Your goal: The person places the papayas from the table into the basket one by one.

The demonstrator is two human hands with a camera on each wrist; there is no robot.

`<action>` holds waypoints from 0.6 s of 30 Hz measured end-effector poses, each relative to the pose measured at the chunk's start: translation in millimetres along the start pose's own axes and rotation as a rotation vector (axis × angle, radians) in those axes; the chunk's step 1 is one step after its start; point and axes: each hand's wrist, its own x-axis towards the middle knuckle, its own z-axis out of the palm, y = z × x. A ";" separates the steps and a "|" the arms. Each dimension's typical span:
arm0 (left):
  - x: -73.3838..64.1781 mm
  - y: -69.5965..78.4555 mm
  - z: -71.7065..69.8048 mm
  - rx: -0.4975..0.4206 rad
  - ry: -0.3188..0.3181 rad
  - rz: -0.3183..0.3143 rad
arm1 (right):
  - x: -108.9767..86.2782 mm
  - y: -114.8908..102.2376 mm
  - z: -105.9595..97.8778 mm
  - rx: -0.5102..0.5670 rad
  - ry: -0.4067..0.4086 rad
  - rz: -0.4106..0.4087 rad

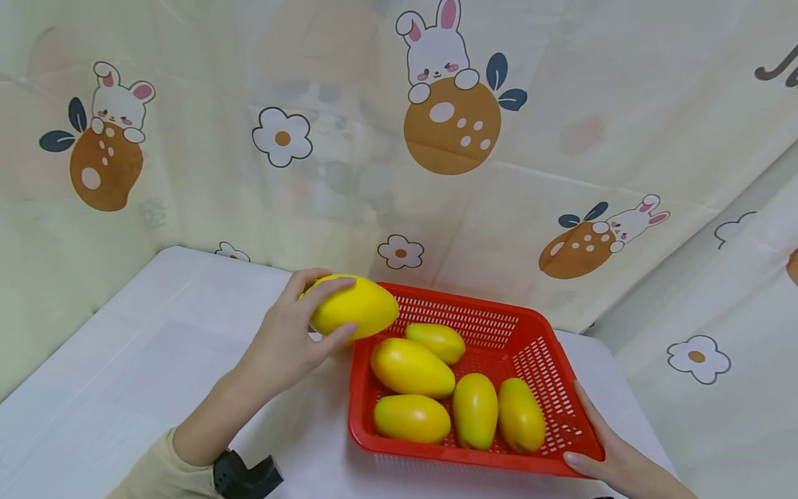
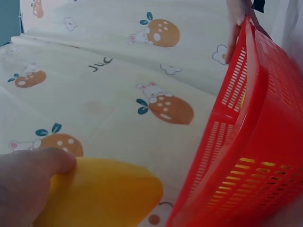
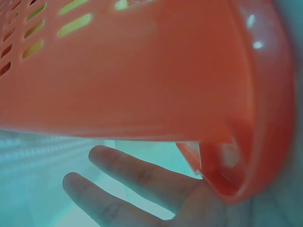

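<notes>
My left hand point(image 1: 287, 333) holds a plump yellow mango point(image 1: 361, 308) above the left rim of a red plastic basket point(image 1: 474, 459), thumb on the near side and fingers over the top. In the left wrist view, the same mango point(image 2: 102, 194) is beside the basket's slotted wall point(image 2: 265, 175). Several yellow mangoes lie in the basket, among them a large one point(image 1: 413, 367) and a small one point(image 1: 435, 342) behind it. At the basket's right end, my right hand point(image 1: 614, 454) grips the rim. Two of its fingers point(image 3: 137, 175) extend beneath the rim in the right wrist view.
A white-covered table point(image 1: 168, 346) lies under the basket. Behind it hangs a pale curtain point(image 1: 349, 194) printed with rabbits, fruit and flowers. A black wrist device point(image 1: 246, 477) sits on the left sleeve cuff.
</notes>
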 end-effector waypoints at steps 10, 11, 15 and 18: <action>-1.9 0.4 11.5 0.010 -0.070 0.080 | 0.3 0.7 -0.1 0.008 -0.003 0.001; -2.2 0.3 13.2 0.011 -0.080 0.090 | 0.2 0.8 0.0 0.008 -0.002 0.000; -3.3 -0.3 19.6 0.012 -0.106 0.120 | 0.0 0.8 0.2 0.013 -0.002 -0.001; -4.3 -0.2 22.6 0.011 -0.120 0.134 | 0.4 0.6 0.0 0.021 -0.006 0.000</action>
